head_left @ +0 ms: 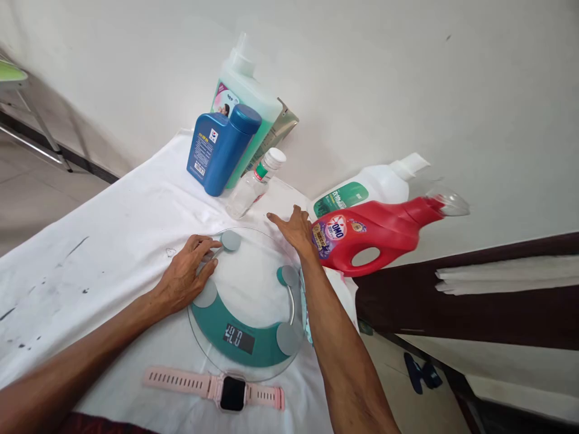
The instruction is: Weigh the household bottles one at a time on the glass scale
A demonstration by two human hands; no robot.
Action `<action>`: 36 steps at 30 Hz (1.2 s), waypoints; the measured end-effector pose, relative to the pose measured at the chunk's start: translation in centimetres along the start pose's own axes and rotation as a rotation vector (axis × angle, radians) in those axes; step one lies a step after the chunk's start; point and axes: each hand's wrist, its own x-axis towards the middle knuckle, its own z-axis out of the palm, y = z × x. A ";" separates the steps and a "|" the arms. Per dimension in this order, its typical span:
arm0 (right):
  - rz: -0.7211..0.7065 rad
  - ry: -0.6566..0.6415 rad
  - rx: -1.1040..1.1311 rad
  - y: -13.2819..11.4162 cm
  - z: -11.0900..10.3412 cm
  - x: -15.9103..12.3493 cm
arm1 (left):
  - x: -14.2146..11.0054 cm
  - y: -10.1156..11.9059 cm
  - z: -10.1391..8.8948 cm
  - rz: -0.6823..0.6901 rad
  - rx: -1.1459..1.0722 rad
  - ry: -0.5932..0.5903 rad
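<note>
The scale [246, 307] near the surface's [113, 232] right edge, likely stiff, fragile glass, suits opposite-rim holds; left hand [184, 274] touches it half-open, right hand [296, 231] spreads empty.

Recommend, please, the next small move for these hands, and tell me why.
I'd probably lift the left hand clear of the glass scale: its fingers seem to touch the left edge while the display is lit, so they could disturb a reading.
</note>
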 end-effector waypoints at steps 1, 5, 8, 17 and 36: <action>0.006 -0.041 -0.019 -0.2 0.3 0.0 | 0.0 0.0 0.0 -0.007 -0.003 0.001; -0.021 -0.097 -0.058 -0.3 -0.3 -1.0 | 0.0 0.0 0.0 -0.014 0.002 0.007; -0.054 -0.058 -0.079 0.2 -2.7 -2.7 | 0.0 -0.1 0.0 -0.005 0.005 0.004; -0.197 -0.408 -0.073 3.7 -5.4 -9.8 | -0.1 -0.2 0.0 -0.001 0.012 -0.002; -0.152 -0.440 0.233 2.1 -3.1 -5.2 | 1.1 -1.4 -0.5 0.022 -0.073 0.161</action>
